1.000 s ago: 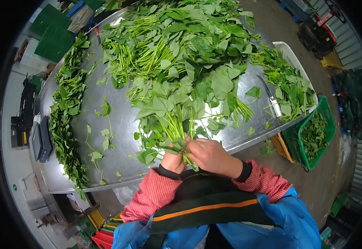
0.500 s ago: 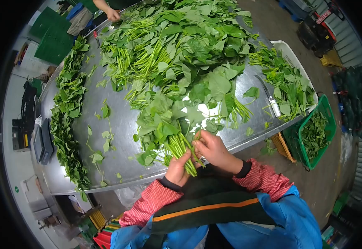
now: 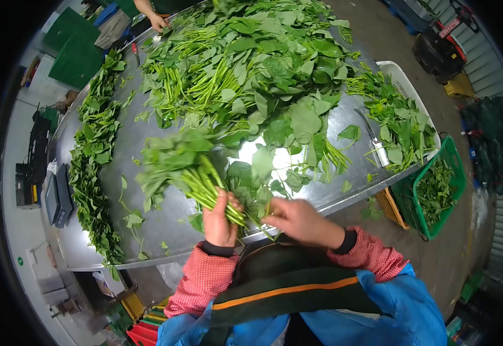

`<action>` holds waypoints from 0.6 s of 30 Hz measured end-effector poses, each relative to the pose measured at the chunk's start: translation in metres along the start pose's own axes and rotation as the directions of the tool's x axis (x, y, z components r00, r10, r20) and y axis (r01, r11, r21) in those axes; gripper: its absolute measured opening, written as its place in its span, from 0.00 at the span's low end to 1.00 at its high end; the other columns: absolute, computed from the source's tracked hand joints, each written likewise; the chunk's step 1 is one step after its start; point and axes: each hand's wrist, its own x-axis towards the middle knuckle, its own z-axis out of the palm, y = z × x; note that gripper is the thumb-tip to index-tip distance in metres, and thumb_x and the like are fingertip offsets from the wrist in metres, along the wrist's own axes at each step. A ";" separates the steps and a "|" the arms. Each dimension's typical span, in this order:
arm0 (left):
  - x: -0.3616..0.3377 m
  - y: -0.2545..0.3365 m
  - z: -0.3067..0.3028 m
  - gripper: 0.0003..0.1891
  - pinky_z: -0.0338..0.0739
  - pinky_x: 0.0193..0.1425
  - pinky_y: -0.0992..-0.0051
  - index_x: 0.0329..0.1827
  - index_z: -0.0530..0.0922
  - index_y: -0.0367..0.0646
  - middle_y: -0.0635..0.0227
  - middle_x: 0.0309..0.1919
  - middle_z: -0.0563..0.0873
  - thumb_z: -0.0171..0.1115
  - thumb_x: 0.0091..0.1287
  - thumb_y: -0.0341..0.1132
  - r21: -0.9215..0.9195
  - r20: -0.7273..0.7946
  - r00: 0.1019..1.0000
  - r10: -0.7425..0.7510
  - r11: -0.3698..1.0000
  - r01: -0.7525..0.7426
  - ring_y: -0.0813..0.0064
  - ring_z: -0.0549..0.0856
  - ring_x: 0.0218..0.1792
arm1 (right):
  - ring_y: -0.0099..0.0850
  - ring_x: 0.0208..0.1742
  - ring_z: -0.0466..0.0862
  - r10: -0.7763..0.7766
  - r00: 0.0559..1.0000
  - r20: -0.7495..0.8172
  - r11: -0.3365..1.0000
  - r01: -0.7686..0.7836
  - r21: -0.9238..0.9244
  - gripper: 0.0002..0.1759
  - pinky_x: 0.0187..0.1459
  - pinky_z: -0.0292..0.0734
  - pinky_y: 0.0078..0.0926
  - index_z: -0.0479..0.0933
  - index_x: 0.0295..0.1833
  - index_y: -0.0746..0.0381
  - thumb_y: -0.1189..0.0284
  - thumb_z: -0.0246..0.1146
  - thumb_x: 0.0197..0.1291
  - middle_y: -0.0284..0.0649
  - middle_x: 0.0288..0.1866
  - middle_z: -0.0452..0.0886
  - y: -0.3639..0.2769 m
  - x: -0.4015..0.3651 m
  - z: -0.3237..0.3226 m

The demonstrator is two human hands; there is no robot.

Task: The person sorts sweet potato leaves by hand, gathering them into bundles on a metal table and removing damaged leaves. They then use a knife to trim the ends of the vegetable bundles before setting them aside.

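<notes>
A bunch of leafy green stems (image 3: 199,184) is gripped in my left hand (image 3: 221,222), its leaves blurred and pointing up and left over the metal table (image 3: 176,228). My right hand (image 3: 300,222) is beside the cut stem ends, fingers pinched at a thin stem or leaf by the table's front edge. Just beyond my hands lie loose leaves (image 3: 263,167). A large heap of leafy stems (image 3: 246,69) covers the middle and far part of the table.
A row of greens (image 3: 93,155) lines the left side. At the right are a knife (image 3: 380,151), a white crate (image 3: 407,86) heaped with greens and a green basket (image 3: 450,155). Another person's hand (image 3: 158,23) is at the far edge. A scale (image 3: 58,196) stands left.
My left hand has moved left and up with the bunch, whose leaves have swung left. My right hand has shifted slightly right and down, apart from the bunch.
</notes>
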 end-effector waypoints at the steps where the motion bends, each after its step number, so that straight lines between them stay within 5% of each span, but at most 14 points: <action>1: 0.001 0.003 -0.002 0.07 0.75 0.33 0.77 0.46 0.69 0.46 0.69 0.32 0.76 0.56 0.70 0.32 0.012 -0.031 0.999 0.016 1.000 -0.016 0.79 0.76 0.31 | 0.46 0.25 0.80 0.081 0.996 -0.021 0.963 -0.084 -0.255 0.19 0.27 0.73 0.40 0.74 0.36 0.63 0.56 0.64 0.57 0.47 0.22 0.79 0.016 0.003 -0.008; 3: 0.003 0.002 -0.007 0.10 0.77 0.36 0.76 0.52 0.70 0.44 0.69 0.34 0.77 0.56 0.69 0.31 0.080 0.003 1.000 -0.025 0.996 0.025 0.78 0.77 0.33 | 0.46 0.23 0.80 -0.055 0.967 -0.251 0.895 -0.063 -0.441 0.20 0.24 0.72 0.42 0.74 0.28 0.61 0.54 0.63 0.56 0.44 0.20 0.77 0.062 -0.001 -0.025; 6: 0.008 -0.015 -0.032 0.13 0.78 0.38 0.76 0.55 0.71 0.42 0.67 0.35 0.78 0.56 0.69 0.30 0.080 -0.004 0.956 -0.294 0.952 0.294 0.77 0.78 0.33 | 0.46 0.30 0.79 -0.092 0.807 -0.583 0.755 -0.326 -0.569 0.14 0.30 0.74 0.42 0.74 0.32 0.62 0.62 0.65 0.52 0.46 0.27 0.79 0.094 -0.002 -0.074; 10: 0.015 -0.027 -0.033 0.13 0.78 0.39 0.75 0.54 0.73 0.39 0.69 0.34 0.78 0.56 0.69 0.30 -0.006 0.025 0.896 -0.443 0.896 0.443 0.78 0.78 0.33 | 0.49 0.31 0.79 -0.111 0.856 -0.504 0.593 -0.350 -0.725 0.14 0.34 0.74 0.45 0.73 0.37 0.64 0.66 0.66 0.50 0.48 0.29 0.79 0.139 0.004 -0.098; 12: 0.019 -0.022 -0.034 0.12 0.77 0.39 0.75 0.53 0.74 0.39 0.70 0.33 0.78 0.57 0.68 0.31 -0.027 0.079 0.869 -0.489 0.870 0.492 0.79 0.78 0.32 | 0.47 0.27 0.78 -0.023 0.894 -0.447 0.728 -0.291 -0.620 0.14 0.33 0.74 0.44 0.73 0.37 0.63 0.65 0.66 0.51 0.46 0.29 0.80 0.138 0.007 -0.093; 14: 0.019 -0.013 -0.030 0.09 0.75 0.38 0.76 0.49 0.74 0.40 0.72 0.32 0.77 0.58 0.68 0.32 -0.056 0.129 0.868 -0.480 0.870 0.490 0.80 0.77 0.30 | 0.47 0.25 0.78 0.049 0.922 -0.383 0.888 -0.216 -0.405 0.13 0.31 0.74 0.41 0.74 0.38 0.64 0.64 0.63 0.55 0.46 0.29 0.80 0.111 0.010 -0.092; 15: 0.018 -0.007 -0.027 0.09 0.75 0.37 0.77 0.48 0.74 0.40 0.72 0.31 0.77 0.58 0.68 0.32 -0.066 0.124 0.890 -0.440 0.891 0.449 0.80 0.77 0.30 | 0.48 0.27 0.79 0.194 0.906 -0.375 0.970 -0.235 -0.067 0.14 0.32 0.74 0.42 0.74 0.39 0.64 0.64 0.62 0.57 0.47 0.29 0.80 0.095 0.008 -0.096; 17: 0.016 0.002 -0.021 0.07 0.75 0.36 0.77 0.46 0.74 0.41 0.72 0.31 0.77 0.58 0.68 0.32 -0.086 0.114 0.927 -0.358 0.926 0.368 0.81 0.76 0.30 | 0.51 0.30 0.80 0.431 0.875 -0.219 0.773 -0.233 0.590 0.15 0.34 0.74 0.43 0.74 0.41 0.65 0.63 0.59 0.60 0.51 0.30 0.80 0.074 0.002 -0.102; 18: 0.015 0.006 -0.018 0.07 0.74 0.34 0.78 0.46 0.74 0.42 0.72 0.31 0.77 0.58 0.68 0.32 -0.087 0.119 0.939 -0.323 0.939 0.334 0.81 0.76 0.30 | 0.42 0.27 0.81 0.462 0.871 -0.167 0.665 -0.216 0.715 0.16 0.30 0.74 0.34 0.75 0.42 0.64 0.61 0.58 0.63 0.46 0.29 0.81 0.081 -0.001 -0.101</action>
